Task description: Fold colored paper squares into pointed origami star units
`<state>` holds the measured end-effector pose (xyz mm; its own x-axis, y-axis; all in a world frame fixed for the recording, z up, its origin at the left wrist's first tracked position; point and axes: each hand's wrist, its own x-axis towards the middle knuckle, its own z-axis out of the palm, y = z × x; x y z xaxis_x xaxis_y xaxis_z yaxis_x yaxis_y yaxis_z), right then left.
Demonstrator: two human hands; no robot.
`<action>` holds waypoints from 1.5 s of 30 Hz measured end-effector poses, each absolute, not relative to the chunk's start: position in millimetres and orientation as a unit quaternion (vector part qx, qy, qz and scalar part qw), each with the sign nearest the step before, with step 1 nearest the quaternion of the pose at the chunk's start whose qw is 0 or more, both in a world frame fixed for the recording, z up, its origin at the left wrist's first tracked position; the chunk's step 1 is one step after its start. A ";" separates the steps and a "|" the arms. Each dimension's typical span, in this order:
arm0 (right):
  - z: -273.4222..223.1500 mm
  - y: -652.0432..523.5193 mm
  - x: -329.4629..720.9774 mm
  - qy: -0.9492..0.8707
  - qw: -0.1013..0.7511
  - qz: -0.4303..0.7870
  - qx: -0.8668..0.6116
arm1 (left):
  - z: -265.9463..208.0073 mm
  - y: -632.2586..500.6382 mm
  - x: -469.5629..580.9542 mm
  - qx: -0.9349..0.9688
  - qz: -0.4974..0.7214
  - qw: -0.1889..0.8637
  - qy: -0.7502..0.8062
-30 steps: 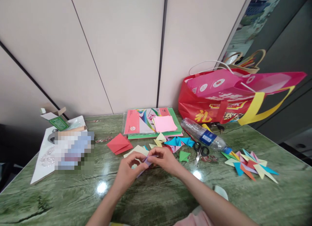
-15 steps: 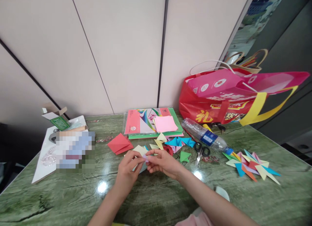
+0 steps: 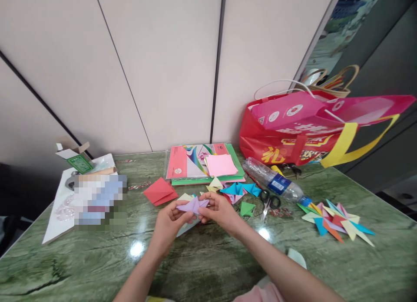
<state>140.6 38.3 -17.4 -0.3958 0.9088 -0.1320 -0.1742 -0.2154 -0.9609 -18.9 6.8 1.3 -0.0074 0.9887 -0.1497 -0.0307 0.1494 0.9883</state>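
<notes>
A small purple folded paper piece (image 3: 193, 205) with pointed ends is held up between my two hands. My left hand (image 3: 168, 220) is closed on its left side, thumb at the lower edge. My right hand (image 3: 219, 211) pinches its right side with thumb and fingers. Under and behind my hands lie pale yellow and light blue papers, partly hidden. A red folded paper (image 3: 160, 192) rests on the table just beyond my left hand. To the right of my right hand are a green folded piece (image 3: 247, 208) and blue folded pieces (image 3: 240, 189).
Black-handled scissors (image 3: 269, 203) and a plastic bottle (image 3: 273, 180) lie to the right, near a cluster of multicoloured folded paper (image 3: 337, 221). A red bag (image 3: 289, 141) stands behind. Paper packs (image 3: 195, 161) lie by the wall. A white board (image 3: 54, 224) with a box (image 3: 78, 162) is left.
The purple paper, mostly hidden between my fingertips before, now shows spread wide with its points to the sides. My hands have turned and moved slightly apart.
</notes>
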 end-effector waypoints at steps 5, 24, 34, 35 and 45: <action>-18.3 38.4 140.8 -0.493 0.400 0.681 -0.366 | 5.1 5.7 -17.1 0.413 0.481 0.570 0.522; -14.9 37.2 140.6 -0.485 0.402 0.679 -0.377 | 4.9 4.5 -16.2 0.433 0.481 0.570 0.507; -13.1 35.2 138.6 -0.512 0.393 0.650 -0.402 | 2.4 6.2 -16.0 0.494 0.466 0.517 0.521; -13.0 35.0 138.6 -0.517 0.392 0.647 -0.401 | 2.5 6.0 -16.2 0.502 0.464 0.515 0.517; -24.4 30.0 136.5 -0.656 0.390 0.507 -0.400 | 3.2 5.9 -15.0 0.563 0.438 0.454 0.534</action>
<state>136.5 30.0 -24.4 -0.3750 0.9209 0.1065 0.1301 0.1661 -0.9775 -15.0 5.9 3.2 0.0464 0.9989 0.0090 0.2037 -0.0183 0.9789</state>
